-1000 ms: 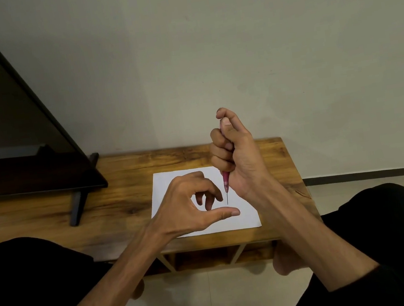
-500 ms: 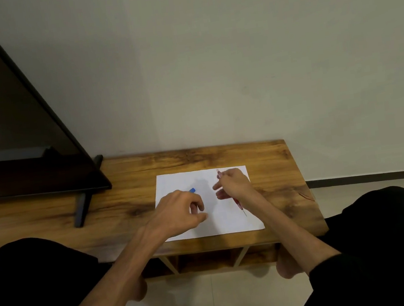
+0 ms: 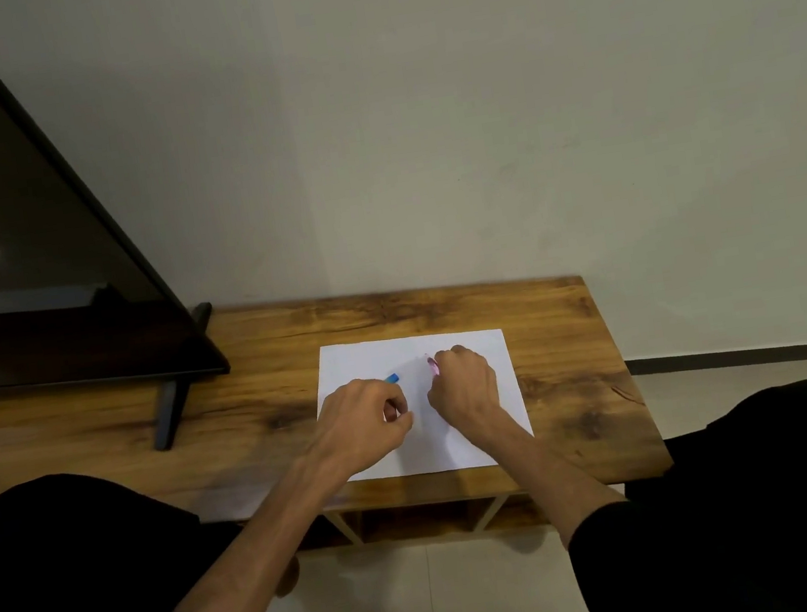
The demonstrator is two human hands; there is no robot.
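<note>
Right hand (image 3: 461, 383) pinches pink pen (image 3: 432, 366); judged light, stiff, slim: hold mid-barrel. Left hand (image 3: 366, 422) curls at blue cap (image 3: 392, 379); grasp unclear.

bare table (image 3: 551, 337) right of paper (image 3: 463, 448), TV (image 3: 21, 255) blocking left

Left hand (image 3: 366, 425): fingers curled on a blue piece (image 3: 392, 379) poking out beyond them.
Right hand (image 3: 464, 385): fingers grip a pink pen (image 3: 433, 366).
Paper (image 3: 453, 343): beneath both hands' fingers, on the worktop (image 3: 561, 335).
</note>
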